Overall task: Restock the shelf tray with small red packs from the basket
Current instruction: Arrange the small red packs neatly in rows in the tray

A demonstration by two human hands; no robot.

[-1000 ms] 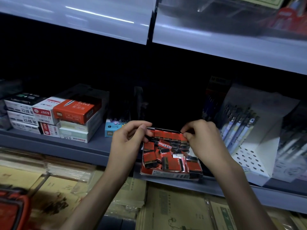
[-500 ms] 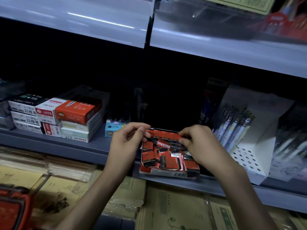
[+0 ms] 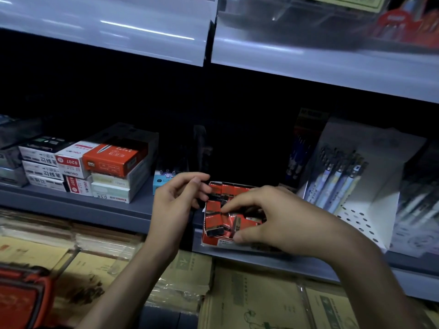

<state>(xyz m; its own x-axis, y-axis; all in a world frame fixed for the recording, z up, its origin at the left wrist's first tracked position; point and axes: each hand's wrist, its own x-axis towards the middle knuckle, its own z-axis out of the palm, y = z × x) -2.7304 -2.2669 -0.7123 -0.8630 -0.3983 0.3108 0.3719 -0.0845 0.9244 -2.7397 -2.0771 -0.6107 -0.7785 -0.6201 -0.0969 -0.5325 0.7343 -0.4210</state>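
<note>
A red cardboard shelf tray (image 3: pixel 215 242) sits at the front edge of the grey shelf (image 3: pixel 114 205), filled with several small red packs (image 3: pixel 213 220) lying loosely. My left hand (image 3: pixel 175 200) is at the tray's left rear corner, its curled fingertips pinching the rim. My right hand (image 3: pixel 273 222) lies over the tray's right half and hides it. Its fingers are closed down among the packs and its thumb rests on the front wall. The red basket (image 3: pixel 21 298) shows at the bottom left corner.
Stacked pen boxes (image 3: pixel 104 162) stand left of the tray, with a small blue box (image 3: pixel 160 181) between. A white perforated pen display (image 3: pixel 351 186) stands to the right. Brown paper packs (image 3: pixel 249 298) lie on the shelf below. Another shelf hangs overhead.
My right hand has moved from the tray's right rear corner forward and left, down over the packs. My left hand stays at the left rear corner.
</note>
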